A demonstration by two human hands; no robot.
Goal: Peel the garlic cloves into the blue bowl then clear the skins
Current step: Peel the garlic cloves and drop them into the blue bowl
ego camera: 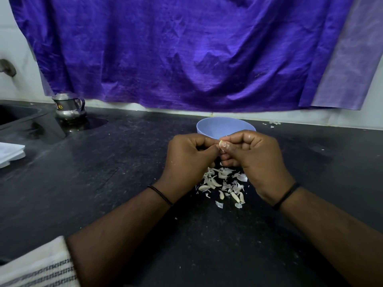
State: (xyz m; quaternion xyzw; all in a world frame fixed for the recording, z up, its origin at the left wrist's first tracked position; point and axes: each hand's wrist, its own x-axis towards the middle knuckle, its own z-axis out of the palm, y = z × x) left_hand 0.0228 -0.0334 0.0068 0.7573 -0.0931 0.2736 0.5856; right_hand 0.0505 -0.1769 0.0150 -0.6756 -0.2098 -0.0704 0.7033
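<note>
Desk: the desk (107,183) is a dark, almost black slab, scuffed and dusted with pale specks, running back to a light wall.
Wall: a large purple cloth (186,54) hangs across most of it, its lower edge just above the back of the desk.
Sink side: at far left a dark sink (14,114) is sunk into the surface; a small steel jug (69,107) stands near its corner in a wet ring.
Left edge: something flat and white (10,153) lies there, cut off by the frame.
Near corner: a pale striped cloth (35,266) shows at bottom left.
Blue bowl: the blue bowl (224,127) sits toward the back of the desk, just behind the hands; its contents are hidden.
Garlic clove: one garlic clove (221,143) is held up in front of the bowl's rim, between both hands.
Left hand: the left hand (188,156) has its fingers curled, the tips pinching at the clove.
Right hand: the right hand (255,154) also has curled fingers, gripping the clove from the other side.
Skins and cloves: a heap of papery skins (222,184) mixed with cloves lies on the desk below the hands; a few scraps (272,123) lie by the wall at right.
</note>
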